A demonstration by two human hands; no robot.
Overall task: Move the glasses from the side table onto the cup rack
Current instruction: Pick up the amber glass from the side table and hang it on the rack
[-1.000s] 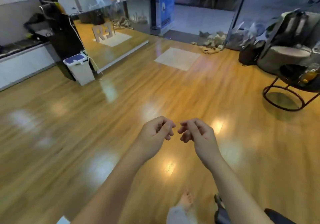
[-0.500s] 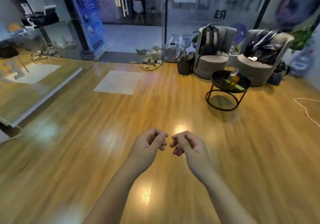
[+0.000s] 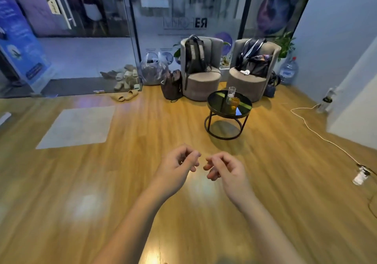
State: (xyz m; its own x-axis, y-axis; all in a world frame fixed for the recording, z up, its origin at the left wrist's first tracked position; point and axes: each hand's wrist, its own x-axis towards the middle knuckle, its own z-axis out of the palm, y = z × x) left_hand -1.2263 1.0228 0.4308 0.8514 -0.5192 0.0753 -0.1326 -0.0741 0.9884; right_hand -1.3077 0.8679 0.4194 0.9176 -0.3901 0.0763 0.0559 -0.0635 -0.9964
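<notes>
Two glasses, a clear one [image 3: 231, 93] and an amber one [image 3: 235, 103], are seen on the round black tabletop [image 3: 216, 102], well beyond the left hand [image 3: 176, 169] and right hand [image 3: 227, 171], both loosely curled, nothing held.

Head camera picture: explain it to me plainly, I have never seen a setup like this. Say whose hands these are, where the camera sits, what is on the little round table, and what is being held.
There is no machine here. A person wears one wide-angle camera on the head, looking forward and down, so the two bare arms reaching in from the bottom are their own. The left hand and right hand hang in front over the wooden floor, fingers loosely curled, holding nothing. Ahead stands a round black side table with two glasses on it: a clear glass and an amber glass close together. Behind it are two grey armchairs with bags on them. No cup rack shows in this picture.
</notes>
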